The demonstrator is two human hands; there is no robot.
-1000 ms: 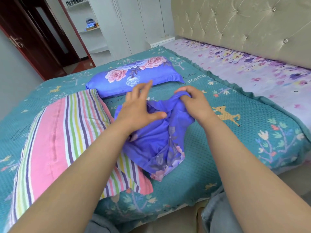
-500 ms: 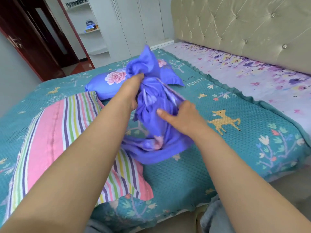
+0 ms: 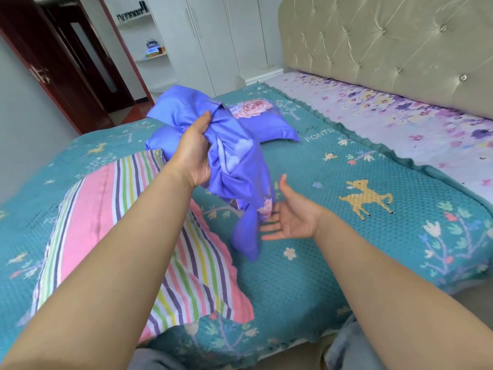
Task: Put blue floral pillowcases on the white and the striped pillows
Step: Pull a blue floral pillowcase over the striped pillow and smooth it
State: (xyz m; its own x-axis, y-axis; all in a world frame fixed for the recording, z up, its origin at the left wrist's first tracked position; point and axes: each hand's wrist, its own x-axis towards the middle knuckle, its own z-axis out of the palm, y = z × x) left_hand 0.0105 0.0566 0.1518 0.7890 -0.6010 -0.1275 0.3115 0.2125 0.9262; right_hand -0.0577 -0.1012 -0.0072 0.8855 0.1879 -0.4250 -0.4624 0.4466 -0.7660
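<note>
While our left hand grips the bunched blue floral pillowcase up off the bed, our right hand waits below it, palm up and fingers spread flat, holding nothing, its fingertips just touching the hanging tail of the cloth. The striped pillow is our landmark: the pillowcase hangs just beyond its far corner, above the teal bedspread, and the bare pillow itself lies flat and uncovered. Beyond the striped pillow rests a pillow already dressed in blue floral fabric, so we judge one of the two is done.

To do this step well, we should let the cloth drop to its full length, then run our free hand down to find the open hem instead of a closed corner. Thin fabric like this twists easily, so we would shake it out before pinching both edges of the mouth. Then we would lay that mouth against the short end of the striped pillow nearest us and work it on evenly.

To the right of the striped pillow the bedspread ends at a purple floral sheet under a tufted headboard. Farther beyond the pillow stand white wardrobe doors, open shelves and a dark wooden door.
</note>
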